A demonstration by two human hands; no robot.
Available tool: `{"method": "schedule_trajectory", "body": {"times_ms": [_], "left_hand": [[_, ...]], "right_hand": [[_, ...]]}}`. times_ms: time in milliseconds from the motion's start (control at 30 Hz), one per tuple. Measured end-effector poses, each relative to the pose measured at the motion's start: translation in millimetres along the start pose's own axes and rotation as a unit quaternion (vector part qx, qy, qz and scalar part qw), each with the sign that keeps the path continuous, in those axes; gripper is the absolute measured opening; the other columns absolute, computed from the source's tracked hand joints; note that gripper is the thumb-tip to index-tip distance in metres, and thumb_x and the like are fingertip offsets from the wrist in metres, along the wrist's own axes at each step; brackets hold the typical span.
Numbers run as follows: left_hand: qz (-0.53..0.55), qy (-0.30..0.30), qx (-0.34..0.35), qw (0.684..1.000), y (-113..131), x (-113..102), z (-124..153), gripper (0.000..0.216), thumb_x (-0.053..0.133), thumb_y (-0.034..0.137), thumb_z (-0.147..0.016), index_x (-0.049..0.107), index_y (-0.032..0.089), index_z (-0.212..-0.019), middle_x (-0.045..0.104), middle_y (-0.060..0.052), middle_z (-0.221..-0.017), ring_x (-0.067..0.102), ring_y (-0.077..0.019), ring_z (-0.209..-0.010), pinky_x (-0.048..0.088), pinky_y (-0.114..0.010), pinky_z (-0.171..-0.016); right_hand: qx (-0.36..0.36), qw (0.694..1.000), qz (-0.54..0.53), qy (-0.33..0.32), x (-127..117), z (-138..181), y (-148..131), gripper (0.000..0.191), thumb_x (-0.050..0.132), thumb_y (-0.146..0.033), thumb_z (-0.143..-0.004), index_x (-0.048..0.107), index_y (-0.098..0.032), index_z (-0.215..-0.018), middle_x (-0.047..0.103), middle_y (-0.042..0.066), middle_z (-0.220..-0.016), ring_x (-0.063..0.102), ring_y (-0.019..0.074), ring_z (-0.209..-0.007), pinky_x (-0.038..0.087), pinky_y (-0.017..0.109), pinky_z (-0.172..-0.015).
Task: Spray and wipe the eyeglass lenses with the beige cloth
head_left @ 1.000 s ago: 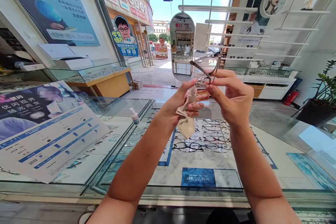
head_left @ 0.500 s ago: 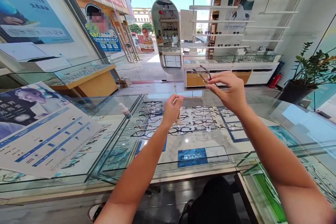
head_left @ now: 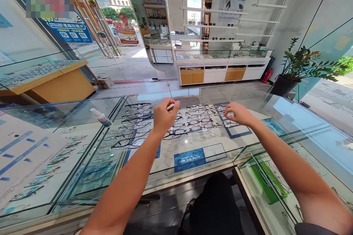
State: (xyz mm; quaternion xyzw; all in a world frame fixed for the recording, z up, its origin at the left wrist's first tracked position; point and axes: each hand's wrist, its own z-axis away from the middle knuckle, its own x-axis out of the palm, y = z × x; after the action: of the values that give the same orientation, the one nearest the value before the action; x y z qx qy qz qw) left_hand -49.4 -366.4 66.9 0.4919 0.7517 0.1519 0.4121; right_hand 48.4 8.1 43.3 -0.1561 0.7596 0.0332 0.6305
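My left hand (head_left: 165,116) is closed above the glass counter, with the end of a small pale thing (head_left: 171,106) showing between thumb and fingers. Its kind is too small to make out. Below and around that hand lie rows of eyeglasses (head_left: 200,122), mostly dark-framed, some hidden behind the hand and forearm. On the right, my right hand (head_left: 239,114) is low at the back right of the rows, thumb and fingers pinched on a pair of glasses (head_left: 222,114). The fingers partly cover that pair.
A white spray bottle (head_left: 101,117) stands left of the rows. A blue card (head_left: 190,159) lies near the front edge of the glass counter (head_left: 215,93). A printed board (head_left: 24,150) leans at left. Beyond are an oval mirror (head_left: 157,22) and a potted plant (head_left: 286,80).
My right hand has come down from above the counter to the right end of the rows, bringing the glasses down. My left hand keeps its grip. The view has turned right.
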Motion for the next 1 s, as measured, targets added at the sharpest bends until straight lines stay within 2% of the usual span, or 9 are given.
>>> {"method": "schedule_trajectory", "body": {"times_ms": [133, 333, 500, 567, 667, 800, 867, 1000], "left_hand": [[0.005, -0.014, 0.007, 1.0, 0.1, 0.4, 1.1, 0.034, 0.059, 0.047, -0.101, 0.06, 0.021, -0.08, 0.056, 0.003, -0.065, 0.046, -0.0126, -0.062, 0.036, -0.027, -0.065], [0.018, -0.001, 0.016, 1.0, -1.0, 1.4, 1.2, 0.035, 0.061, 0.045, -0.1, 0.058, 0.021, -0.076, 0.05, 0.004, -0.061, 0.04, -0.0119, -0.058, 0.032, -0.028, -0.061], [0.023, 0.004, 0.027, 0.999, -4.5, 2.9, 0.9, 0.036, 0.061, 0.045, -0.101, 0.057, 0.021, -0.075, 0.047, 0.005, -0.059, 0.038, -0.0118, -0.056, 0.03, -0.029, -0.059], [0.021, 0.007, 0.031, 0.999, -6.0, 3.4, 0.7, 0.035, 0.061, 0.044, -0.1, 0.058, 0.021, -0.074, 0.05, 0.004, -0.06, 0.04, -0.012, -0.056, 0.031, -0.029, -0.06], [0.011, 0.015, 0.044, 0.999, -8.1, 4.1, -0.1, 0.026, 0.064, 0.037, -0.097, 0.059, 0.022, -0.076, 0.054, 0.004, -0.062, 0.044, -0.0127, -0.057, 0.033, -0.028, -0.06], [-0.011, 0.046, 0.072, 0.996, -10.5, 4.2, -2.5, 0.012, 0.065, 0.026, -0.088, 0.058, 0.023, -0.078, 0.057, 0.002, -0.067, 0.048, -0.0143, -0.061, 0.036, -0.028, -0.061], [-0.027, 0.061, 0.083, 0.994, -11.7, 4.0, -4.1, 0.01, 0.065, 0.024, -0.086, 0.059, 0.023, -0.078, 0.059, 0.001, -0.071, 0.049, -0.0151, -0.063, 0.037, -0.028, -0.063], [-0.041, 0.063, 0.096, 0.993, -14.5, 3.8, -6.2, 0.007, 0.064, 0.023, -0.087, 0.061, 0.022, -0.08, 0.063, -0.001, -0.076, 0.053, -0.016, -0.067, 0.04, -0.029, -0.067]], "right_hand": [[0.002, 1.0, 0.003, -0.028, 5.2, -2.7, 3.5, 0.016, 0.066, -0.019, -0.094, 0.082, -0.02, -0.096, 0.079, 0.012, -0.115, 0.069, 0.0311, -0.112, 0.053, 0.044, -0.099], [0.01, 0.999, 0.009, -0.043, 11.9, -2.0, 8.4, 0.018, 0.067, -0.019, -0.093, 0.084, -0.02, -0.099, 0.079, 0.012, -0.116, 0.068, 0.0314, -0.112, 0.052, 0.043, -0.098], [0.012, 0.999, 0.006, -0.044, 9.0, -0.4, 7.4, 0.022, 0.062, -0.021, -0.098, 0.083, -0.021, -0.097, 0.081, 0.01, -0.114, 0.067, 0.0303, -0.111, 0.05, 0.041, -0.099], [0.028, 0.999, 0.003, -0.025, 4.2, -0.4, 7.1, 0.023, 0.06, -0.026, -0.1, 0.083, -0.021, -0.099, 0.082, 0.01, -0.115, 0.067, 0.0296, -0.11, 0.049, 0.04, -0.099], [0.096, 0.995, 0.03, 0.003, -5.2, -6.7, 5.9, 0.027, 0.058, -0.029, -0.101, 0.084, -0.022, -0.104, 0.081, 0.009, -0.115, 0.067, 0.0285, -0.109, 0.048, 0.038, -0.095], [0.178, 0.977, 0.096, -0.067, -12.6, -29.8, 1.3, 0.03, 0.057, -0.03, -0.101, 0.085, -0.024, -0.111, 0.082, 0.009, -0.116, 0.069, 0.0272, -0.111, 0.048, 0.034, -0.089], [0.191, 0.97, 0.109, -0.105, -11.7, -43.6, -1.0, 0.029, 0.061, -0.03, -0.099, 0.085, -0.025, -0.114, 0.083, 0.009, -0.116, 0.072, 0.0271, -0.11, 0.048, 0.034, -0.088], [0.201, 0.962, 0.118, -0.14, -3.0, -63.4, -3.9, 0.028, 0.068, -0.023, -0.091, 0.086, -0.025, -0.113, 0.084, 0.012, -0.116, 0.075, 0.0293, -0.112, 0.049, 0.035, -0.093]]}}
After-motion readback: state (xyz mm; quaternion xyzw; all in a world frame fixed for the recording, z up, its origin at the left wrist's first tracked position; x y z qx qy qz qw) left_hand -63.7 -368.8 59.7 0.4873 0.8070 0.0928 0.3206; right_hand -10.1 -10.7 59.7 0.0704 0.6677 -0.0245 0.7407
